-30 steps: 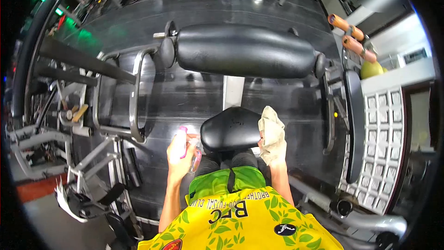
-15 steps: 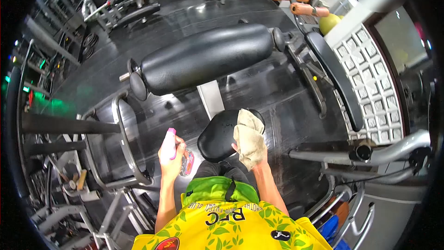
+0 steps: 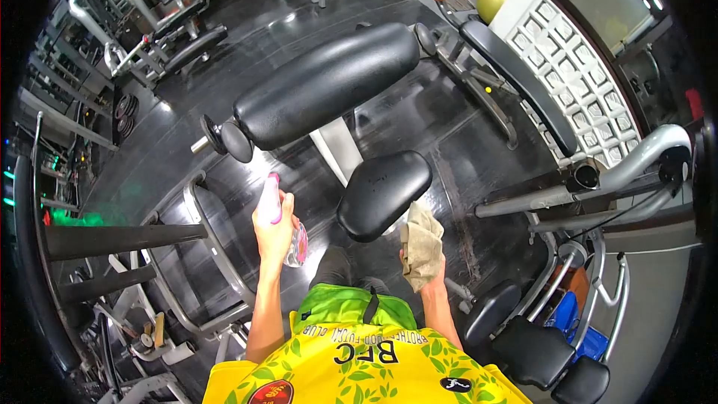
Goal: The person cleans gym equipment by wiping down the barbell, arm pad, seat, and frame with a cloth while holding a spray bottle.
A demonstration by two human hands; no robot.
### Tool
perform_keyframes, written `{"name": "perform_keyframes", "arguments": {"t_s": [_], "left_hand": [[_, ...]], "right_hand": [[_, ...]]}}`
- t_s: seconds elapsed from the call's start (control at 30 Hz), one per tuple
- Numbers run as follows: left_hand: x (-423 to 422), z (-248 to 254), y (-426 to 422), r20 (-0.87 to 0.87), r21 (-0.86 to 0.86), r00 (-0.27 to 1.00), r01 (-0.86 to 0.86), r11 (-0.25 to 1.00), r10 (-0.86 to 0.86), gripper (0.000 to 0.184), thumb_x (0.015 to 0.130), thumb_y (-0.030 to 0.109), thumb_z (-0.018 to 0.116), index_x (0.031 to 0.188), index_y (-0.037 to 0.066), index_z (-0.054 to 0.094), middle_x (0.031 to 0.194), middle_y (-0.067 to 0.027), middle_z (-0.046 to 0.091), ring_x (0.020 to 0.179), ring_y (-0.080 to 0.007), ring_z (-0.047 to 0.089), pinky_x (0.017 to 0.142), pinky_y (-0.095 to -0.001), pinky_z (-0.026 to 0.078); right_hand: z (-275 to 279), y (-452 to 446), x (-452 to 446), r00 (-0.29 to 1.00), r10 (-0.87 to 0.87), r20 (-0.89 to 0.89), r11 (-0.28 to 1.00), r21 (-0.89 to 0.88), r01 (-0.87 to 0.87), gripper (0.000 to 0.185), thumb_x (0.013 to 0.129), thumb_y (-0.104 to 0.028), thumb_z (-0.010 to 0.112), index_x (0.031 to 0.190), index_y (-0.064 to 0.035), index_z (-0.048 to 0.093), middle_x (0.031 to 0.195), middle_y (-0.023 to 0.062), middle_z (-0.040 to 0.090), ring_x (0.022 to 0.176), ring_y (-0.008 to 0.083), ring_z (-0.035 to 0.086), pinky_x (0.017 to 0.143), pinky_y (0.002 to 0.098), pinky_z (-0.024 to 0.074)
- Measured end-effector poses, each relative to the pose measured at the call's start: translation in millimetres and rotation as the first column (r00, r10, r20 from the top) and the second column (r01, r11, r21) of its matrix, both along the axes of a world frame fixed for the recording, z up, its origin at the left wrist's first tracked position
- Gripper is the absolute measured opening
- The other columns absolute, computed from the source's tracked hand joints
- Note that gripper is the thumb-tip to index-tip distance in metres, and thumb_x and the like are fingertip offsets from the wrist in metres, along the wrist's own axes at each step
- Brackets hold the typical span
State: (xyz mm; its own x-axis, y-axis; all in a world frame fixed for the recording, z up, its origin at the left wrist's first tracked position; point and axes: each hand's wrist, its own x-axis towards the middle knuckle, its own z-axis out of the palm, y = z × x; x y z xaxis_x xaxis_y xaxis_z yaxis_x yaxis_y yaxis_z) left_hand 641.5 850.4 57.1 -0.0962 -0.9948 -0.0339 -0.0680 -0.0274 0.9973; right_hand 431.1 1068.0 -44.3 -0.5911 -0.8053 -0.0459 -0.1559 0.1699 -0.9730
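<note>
My left hand (image 3: 274, 236) is wrapped round a spray bottle (image 3: 298, 245) with a pink and white trigger head and a clear body. In my right hand (image 3: 434, 273) is a folded beige cloth (image 3: 422, 247), which hides most of the fingers. Between and beyond my hands sits a small black padded seat (image 3: 385, 194) with a few small marks on its top. A long black padded bench (image 3: 329, 82) lies farther forward, joined to the seat by a pale metal post (image 3: 336, 150). Neither hand touches the pads.
A metal frame (image 3: 217, 247) stands close on my left. To the right are a thick grey machine arm (image 3: 598, 183) and black seat pads (image 3: 531, 352). Another bench with a long pad (image 3: 520, 86) is at the far right, near a white patterned wall panel (image 3: 576, 67).
The cloth has moved off the small seat, toward me and to the right. The spray bottle is held slightly farther forward. The camera view has shifted and turned.
</note>
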Motion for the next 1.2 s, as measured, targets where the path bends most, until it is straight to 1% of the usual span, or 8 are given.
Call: {"name": "perform_keyframes", "arguments": {"t_s": [0.1,0.2,0.37,0.5,0.73,0.9,0.97,1.2], "left_hand": [[1.9,-7.2,-8.9,-0.055,-0.013,0.987,0.150,0.989,-0.150,0.041,0.094,0.010,0.059,0.133,0.002,0.050,0.088,-0.0046,0.058,0.051,-0.0077,0.055,0.046,-0.0224,0.044],[-2.9,-5.4,-19.9,0.036,0.010,0.976,0.213,0.977,-0.213,0.012,0.092,0.012,0.062,0.097,0.001,0.060,0.074,-0.0024,0.059,0.048,-0.0071,0.053,0.045,-0.0237,0.043],[-16.9,0.3,-50.0,0.016,-0.003,0.951,0.308,0.951,-0.308,0.011,0.090,0.009,0.064,0.085,0.002,0.057,0.060,-0.0001,0.055,0.049,-0.0070,0.055,0.046,-0.0256,0.044],[-23.7,-2.8,-84.9,0.018,-0.108,0.892,0.451,0.886,-0.452,0.009,0.090,0.009,0.063,0.088,0.002,0.058,0.061,-0.0005,0.055,0.048,-0.0077,0.054,0.046,-0.0250,0.044],[-32.4,-4.1,-128.7,-0.016,-0.182,0.791,0.600,0.779,-0.612,0.011,0.088,0.009,0.066,0.086,0.003,0.056,0.061,0.0013,0.052,0.049,-0.0049,0.048,0.046,-0.0231,0.039],[9.0,26.1,-137.7,-0.102,0.052,0.804,0.592,0.804,-0.586,0.009,0.087,0.006,0.065,0.088,0.002,0.058,0.061,0.0018,0.054,0.049,-0.0040,0.052,0.045,-0.0219,0.040],[32.5,22.7,-143.4,-0.083,0.044,0.837,0.545,0.838,-0.540,0.007,0.087,0.004,0.065,0.089,0.002,0.058,0.059,0.0014,0.055,0.049,-0.0042,0.052,0.044,-0.0216,0.040],[82.1,10.6,-173.5,0.075,0.066,0.834,0.543,0.837,-0.547,0.007,0.087,0.004,0.063,0.090,0.001,0.058,0.066,-0.0027,0.059,0.052,-0.0071,0.057,0.048,-0.0228,0.044]], "right_hand": [[15.4,5.8,11.1,0.998,-0.055,-0.003,0.998,0.018,0.055,0.040,0.098,-0.025,0.038,0.135,-0.0110,0.046,0.134,0.0121,0.051,0.115,0.0303,0.056,0.093,0.0534,0.0468],[1.4,8.2,22.2,0.494,-0.015,0.869,0.886,-0.218,0.409,0.041,0.098,-0.027,0.038,0.135,-0.0119,0.046,0.134,0.0124,0.051,0.116,0.0312,0.055,0.097,0.0546,0.0438],[23.1,-34.3,33.1,0.166,0.138,0.976,0.838,-0.205,0.506,0.047,0.097,-0.031,0.042,0.137,-0.0066,0.043,0.130,0.0164,0.053,0.115,0.0368,0.054,0.099,0.0560,0.0425],[-6.3,-73.9,42.0,0.992,-0.105,-0.067,0.993,0.050,0.108,0.045,0.096,-0.025,0.046,0.134,0.0003,0.045,0.128,0.0179,0.054,0.108,0.0335,0.060,0.083,0.0477,0.0548],[-36.0,-158.7,79.6,0.518,-0.153,0.842,0.775,-0.222,0.591,0.043,0.097,-0.026,0.046,0.132,-0.0003,0.046,0.118,0.0114,0.063,0.102,0.0234,0.064,0.084,0.0365,0.0547],[-23.0,-232.5,103.2,0.740,-0.594,0.315,0.774,-0.025,0.632,0.041,0.095,-0.013,0.057,0.133,0.0011,0.047,0.127,0.0116,0.057,0.113,0.0196,0.055,0.100,0.0330,0.0411],[15.7,-283.3,114.8,0.829,-0.499,-0.252,0.823,-0.436,0.363,0.031,0.093,-0.010,0.054,0.121,0.0026,0.057,0.126,0.0203,0.057,0.120,0.0337,0.051,0.104,0.0442,0.0346],[-9.2,-357.6,109.5,0.412,-0.138,-0.901,0.972,-0.204,-0.120,0.029,0.074,-0.014,0.063,0.103,-0.0148,0.066,0.120,0.0087,0.055,0.109,0.0302,0.052,0.087,0.0454,0.0415]]}}
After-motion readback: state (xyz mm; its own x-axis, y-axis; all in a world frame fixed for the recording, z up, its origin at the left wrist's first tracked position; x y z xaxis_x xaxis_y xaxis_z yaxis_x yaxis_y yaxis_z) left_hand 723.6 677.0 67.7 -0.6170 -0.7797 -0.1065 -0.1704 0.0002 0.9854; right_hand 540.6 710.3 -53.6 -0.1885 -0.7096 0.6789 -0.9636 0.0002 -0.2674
